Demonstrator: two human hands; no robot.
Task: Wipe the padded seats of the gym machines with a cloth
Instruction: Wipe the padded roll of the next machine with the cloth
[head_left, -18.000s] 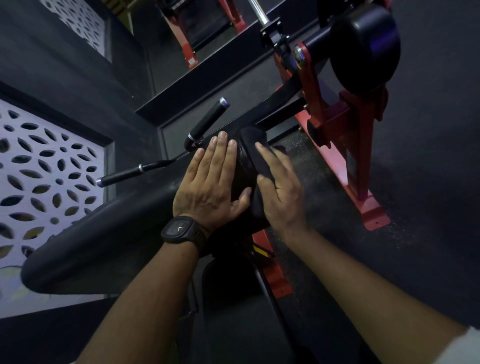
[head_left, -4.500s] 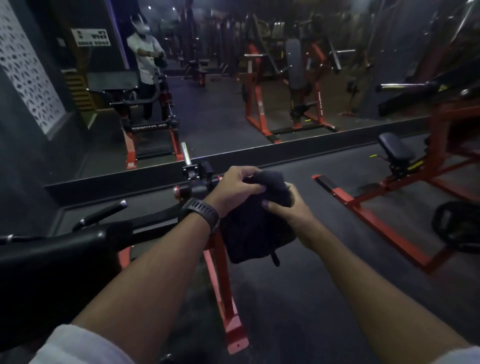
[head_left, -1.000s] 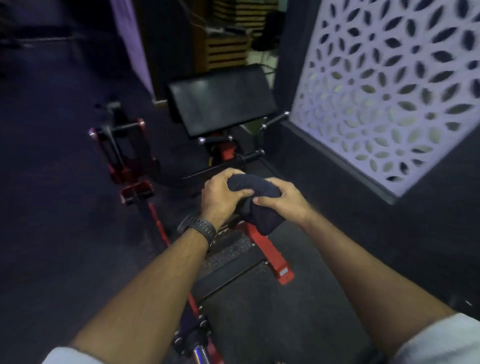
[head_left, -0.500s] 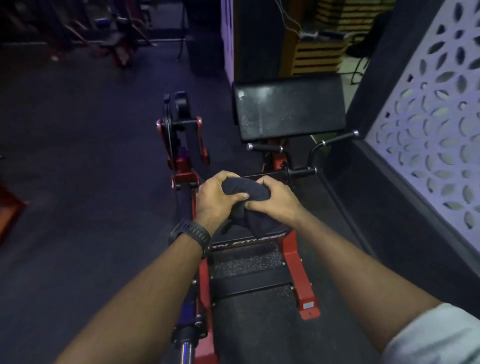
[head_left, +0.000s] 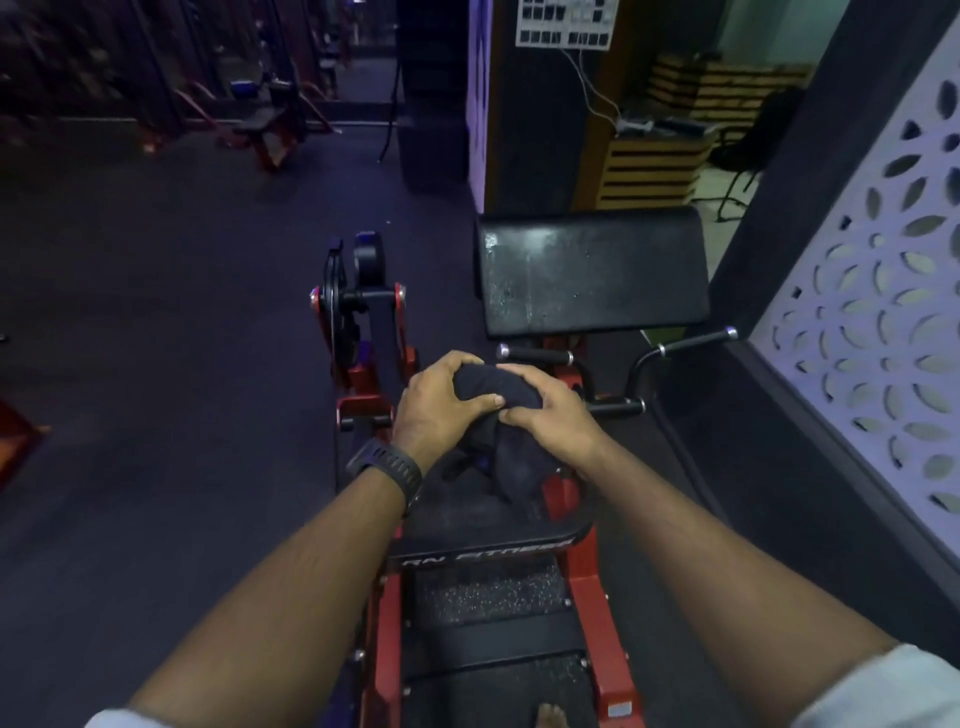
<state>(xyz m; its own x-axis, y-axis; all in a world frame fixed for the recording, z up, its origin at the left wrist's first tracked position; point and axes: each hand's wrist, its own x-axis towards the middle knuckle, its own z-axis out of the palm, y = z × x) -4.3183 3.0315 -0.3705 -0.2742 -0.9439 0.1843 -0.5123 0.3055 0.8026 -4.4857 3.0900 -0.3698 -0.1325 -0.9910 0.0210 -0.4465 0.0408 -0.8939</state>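
Observation:
A dark cloth is bunched between both hands at chest height over a red machine frame. My left hand, with a black watch on the wrist, grips the cloth's top from the left. My right hand grips it from the right, fingers curled over it. Part of the cloth hangs below the hands. Ahead stands a wide black padded rest, dusty and streaked, apart from the hands. Black handles stick out beneath the pad.
A textured black footplate lies on the frame below my arms. A red-and-black pivot arm rises left of the pad. A perforated white wall panel runs along the right. Dark rubber floor spreads left, with more machines far back.
The view has swung round from the earlier machine to face this one, and the padded rest now looks closer and more centred. Both hands still hold the bunched cloth together.

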